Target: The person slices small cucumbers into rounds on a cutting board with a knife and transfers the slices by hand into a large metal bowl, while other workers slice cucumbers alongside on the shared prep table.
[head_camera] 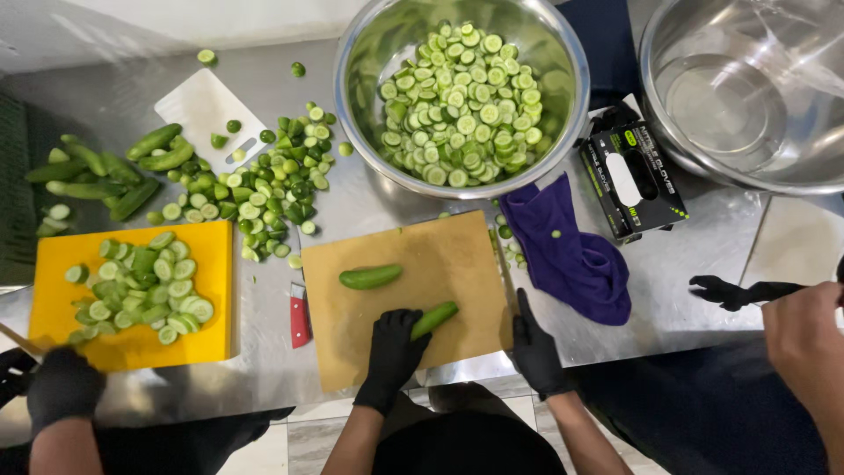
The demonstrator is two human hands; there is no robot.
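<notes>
1. The fingers of the left hand [393, 346], in a black glove, are curled down over the near end of a whole cucumber [435, 318], pinning it to the brown cutting board [413, 264]. The cucumber lies slanted near the board's front right part, its far end free.

2. The fingers of the right hand [534, 350], also gloved black, are closed round what looks like a knife handle at the board's right edge. The blade is hard to make out, so I cannot tell how it stands.

3. A second whole cucumber [370, 277] lies apart from the first, nearer the board's middle, untouched.

4. Judging from this, the step in hand is steadying one cucumber for slicing. The next move calls for bringing the edge over the free end while the left fingertips stay tucked clear of it.

5. Behind the board, a steel bowl [563, 62] holds many cucumber slices. A purple cloth [571, 255] lies just right of the board, with a black glove box [633, 176] beyond it and a second steel bowl [747, 97] at the far right.

6. To the left on the steel worktop [264, 343], a heap of cut ends [281, 189] and whole cucumbers [105, 176] lie near a white board [202, 105].

7. A yellow board [211, 343] carries slices, with another person's gloved hand [61, 387] at its near corner. A further person's bare hand [804, 330] shows at the right.
</notes>
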